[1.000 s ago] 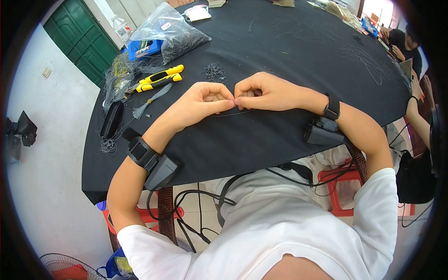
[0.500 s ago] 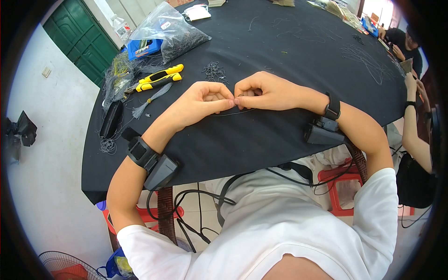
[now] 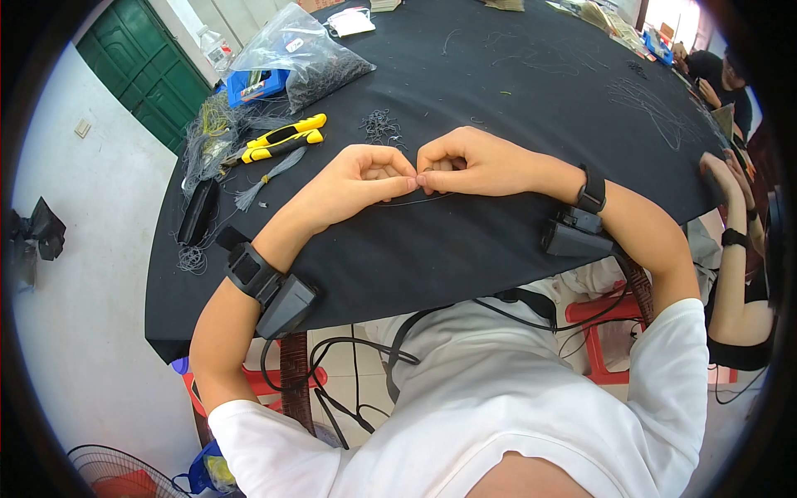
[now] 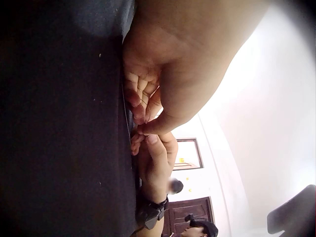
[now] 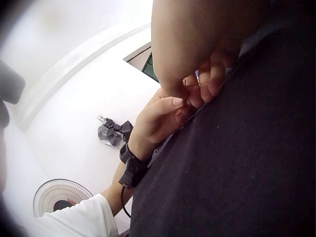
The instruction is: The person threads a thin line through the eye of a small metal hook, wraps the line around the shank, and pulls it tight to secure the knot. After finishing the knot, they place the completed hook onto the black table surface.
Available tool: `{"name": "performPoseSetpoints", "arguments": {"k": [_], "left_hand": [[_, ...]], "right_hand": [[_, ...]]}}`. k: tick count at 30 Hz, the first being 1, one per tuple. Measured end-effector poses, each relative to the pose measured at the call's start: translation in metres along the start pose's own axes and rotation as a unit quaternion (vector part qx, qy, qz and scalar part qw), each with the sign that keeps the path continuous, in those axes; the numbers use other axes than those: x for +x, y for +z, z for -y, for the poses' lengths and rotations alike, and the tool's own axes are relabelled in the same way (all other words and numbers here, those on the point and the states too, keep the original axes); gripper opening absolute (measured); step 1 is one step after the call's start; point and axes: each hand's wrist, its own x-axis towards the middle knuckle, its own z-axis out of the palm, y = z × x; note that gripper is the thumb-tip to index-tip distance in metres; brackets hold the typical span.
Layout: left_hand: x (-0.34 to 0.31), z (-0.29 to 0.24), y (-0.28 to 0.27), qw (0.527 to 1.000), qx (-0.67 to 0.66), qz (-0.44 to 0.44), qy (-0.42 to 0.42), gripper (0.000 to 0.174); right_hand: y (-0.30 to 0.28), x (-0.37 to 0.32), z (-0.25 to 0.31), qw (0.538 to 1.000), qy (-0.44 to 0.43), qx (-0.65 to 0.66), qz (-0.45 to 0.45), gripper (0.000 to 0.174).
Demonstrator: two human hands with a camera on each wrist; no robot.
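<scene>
In the head view, my left hand [image 3: 355, 184] and right hand [image 3: 486, 166] meet fingertip to fingertip low over the black-covered table. Thumb and index finger of each hand pinch a thin grey cord [image 3: 413, 202], part of which trails below the hands along the cloth. Most of the pinched part is hidden by the fingertips. The left wrist view shows the left thumb close against the right thumb, other fingers curled. A small heap of short grey cord pieces [image 3: 381, 128] lies just beyond the left hand.
Yellow-and-black pliers [image 3: 286, 139], a tied bundle of grey strands [image 3: 272, 179] and a black case [image 3: 199, 213] lie to the left. Behind them sits a clear bag [image 3: 328, 79] of dark small pieces. Loose cords [image 3: 652, 108] are spread at the right, where another person's arm [image 3: 732, 249] rests.
My two hands stay in nearly the same place, still pinching the cord. At the right edge, the other person's arm has shifted about the table edge.
</scene>
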Motion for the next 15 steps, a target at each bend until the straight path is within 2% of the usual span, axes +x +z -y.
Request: {"name": "performPoseSetpoints", "arguments": {"k": [15], "left_hand": [[0.0005,0.0006,-0.0004,1.0,0.002,0.004,0.002,0.013]], "right_hand": [[0.0003,-0.001,0.0,1.0,-0.003,0.0,0.003,0.023]]}}
